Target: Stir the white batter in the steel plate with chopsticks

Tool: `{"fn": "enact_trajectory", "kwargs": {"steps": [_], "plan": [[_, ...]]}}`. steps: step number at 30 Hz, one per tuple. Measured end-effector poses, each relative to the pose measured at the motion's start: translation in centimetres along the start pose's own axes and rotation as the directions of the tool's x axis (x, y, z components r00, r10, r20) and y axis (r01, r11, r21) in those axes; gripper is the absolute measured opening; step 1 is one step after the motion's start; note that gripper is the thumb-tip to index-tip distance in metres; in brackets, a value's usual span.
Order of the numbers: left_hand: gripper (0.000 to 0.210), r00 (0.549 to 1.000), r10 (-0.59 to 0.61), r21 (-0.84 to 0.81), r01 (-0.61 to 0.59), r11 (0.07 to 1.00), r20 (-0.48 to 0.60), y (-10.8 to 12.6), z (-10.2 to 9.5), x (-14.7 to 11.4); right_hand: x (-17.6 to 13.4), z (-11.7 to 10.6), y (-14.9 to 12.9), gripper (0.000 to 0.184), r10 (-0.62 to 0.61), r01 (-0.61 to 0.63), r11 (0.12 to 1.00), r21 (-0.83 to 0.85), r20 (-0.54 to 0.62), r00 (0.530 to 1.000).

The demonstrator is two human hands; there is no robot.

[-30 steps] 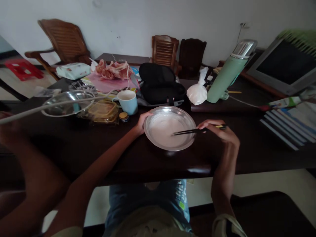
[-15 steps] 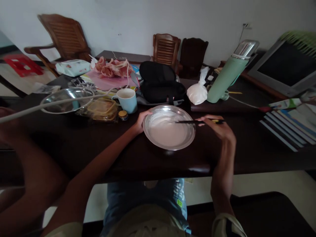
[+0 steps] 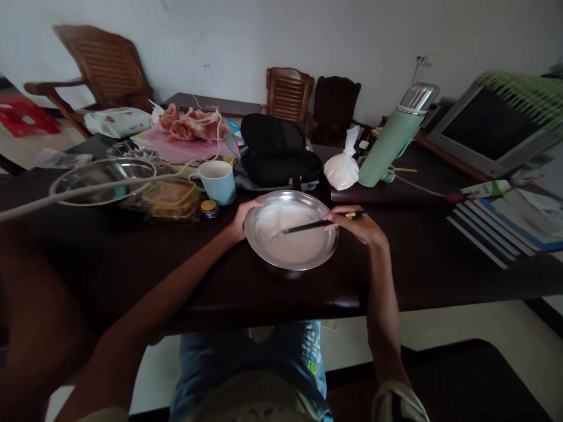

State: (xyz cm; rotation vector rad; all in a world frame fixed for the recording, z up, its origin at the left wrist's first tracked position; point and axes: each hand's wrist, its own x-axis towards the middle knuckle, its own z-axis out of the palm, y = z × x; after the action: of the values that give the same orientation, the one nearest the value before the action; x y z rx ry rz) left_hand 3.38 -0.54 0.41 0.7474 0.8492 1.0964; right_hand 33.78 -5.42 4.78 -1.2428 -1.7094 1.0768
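Observation:
A shiny metal bowl rests on the dark table in front of me, holding a pale, smooth batter-like liquid. My left hand grips the bowl's left rim, its fingers partly hidden by the wall. Dark chopsticks are held in my right hand, closed around their upper ends over the bowl's right rim. Their lower tips dip into the liquid near the middle. Behind the bowl stands a tied plastic bag of white powder.
Left of the bowl are a light-blue mug, a small gold-lidded jar, yellow-rimmed plastic boxes and another metal bowl. A green thermos leans at back right; stacked books lie farther right. Another person's limb is at left.
My right hand has shifted the chopsticks, so their tips now point lower and toward the middle of the liquid. My left hand keeps its grip on the bowl. The view has turned slightly.

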Motion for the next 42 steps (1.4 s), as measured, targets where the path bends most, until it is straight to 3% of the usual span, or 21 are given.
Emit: {"fn": "enact_trajectory", "kwargs": {"steps": [2, 4, 8, 12, 17, 21, 22, 24, 26, 27, 31, 35, 36, 40, 42], "plan": [[0.024, 0.999, -0.020, -0.006, 0.019, 1.000, -0.033, 0.0, 0.1, -0.1, -0.1, -0.1, -0.1, 0.023, -0.025, 0.020, 0.999, -0.032, -0.160, 0.987], [0.023, 0.997, -0.049, -0.006, 0.048, 0.999, -0.056, 0.0, 0.1, -0.1, -0.4, -0.2, -0.3, 0.023, -0.016, 0.008, 0.999, -0.038, -0.199, 0.980], [0.024, 0.998, -0.050, -0.004, 0.050, 0.999, -0.024, -0.1, -0.1, 0.0, -0.6, 0.2, -0.9, 0.025, -0.031, 0.033, 0.998, -0.055, 0.039, 0.999], [0.023, 0.999, -0.041, -0.005, 0.041, 0.999, -0.030, -0.2, -0.1, -0.1, -1.0, 0.2, -0.9, 0.022, -0.055, 0.044, 0.996, -0.074, -0.164, 0.985], [0.023, 0.999, -0.027, 0.000, 0.027, 1.000, -0.027, -0.2, -0.2, 0.1, -0.9, 0.3, -1.0, 0.023, -0.043, 0.047, 0.997, -0.069, 0.064, 0.997], [0.026, 0.999, -0.033, -0.034, 0.033, 0.999, -0.016, -0.4, -0.3, 0.2, -1.0, -0.1, -0.9, 0.023, -0.050, 0.026, 0.995, -0.097, -0.248, 0.967], [0.026, 0.999, -0.041, -0.035, 0.041, 0.999, -0.013, -0.4, -0.3, 0.1, -1.2, -0.2, -0.9, 0.024, -0.040, 0.012, 0.994, -0.105, -0.263, 0.964], [0.024, 0.998, -0.056, -0.034, 0.055, 0.998, -0.022, -0.4, -0.3, 0.1, -1.2, 0.0, -1.1, 0.025, -0.027, 0.016, 0.991, -0.134, -0.087, 0.996], [0.021, 0.997, -0.066, -0.033, 0.064, 0.997, -0.037, -0.3, -0.4, 0.1, -0.9, 0.4, -1.4, 0.025, -0.031, 0.032, 0.995, -0.097, 0.019, 0.999], [0.020, 0.997, -0.070, -0.033, 0.068, 0.997, -0.043, -0.3, -0.4, 0.0, -0.8, 0.5, -1.4, 0.024, -0.037, 0.038, 0.996, -0.085, 0.005, 0.999], [0.023, 0.997, -0.073, -0.011, 0.073, 0.997, -0.027, 0.0, -0.2, -0.2, -1.1, 0.1, -1.1, 0.023, -0.072, 0.033, 0.987, -0.155, -0.252, 0.965], [0.025, 0.999, -0.053, -0.011, 0.053, 0.999, -0.008, 0.0, 0.0, -0.2, -1.2, 0.1, -0.9, 0.024, -0.065, 0.065, 0.995, -0.070, -0.004, 0.998], [0.025, 0.999, -0.053, -0.016, 0.053, 0.998, -0.010, 0.0, 0.0, -0.2, -1.0, 0.2, -0.9, 0.024, -0.064, 0.065, 0.997, -0.050, 0.008, 0.998], [0.027, 0.998, -0.059, -0.039, 0.058, 0.998, -0.018, -0.1, -0.1, 0.0, -1.1, 0.2, -1.0, 0.021, -0.106, 0.073, 0.985, -0.158, -0.208, 0.972], [0.028, 0.998, -0.057, -0.034, 0.056, 0.998, -0.003, -0.1, -0.1, 0.0, -1.4, 0.3, -1.2, 0.023, -0.092, 0.078, 0.987, -0.137, -0.093, 0.991]]}}
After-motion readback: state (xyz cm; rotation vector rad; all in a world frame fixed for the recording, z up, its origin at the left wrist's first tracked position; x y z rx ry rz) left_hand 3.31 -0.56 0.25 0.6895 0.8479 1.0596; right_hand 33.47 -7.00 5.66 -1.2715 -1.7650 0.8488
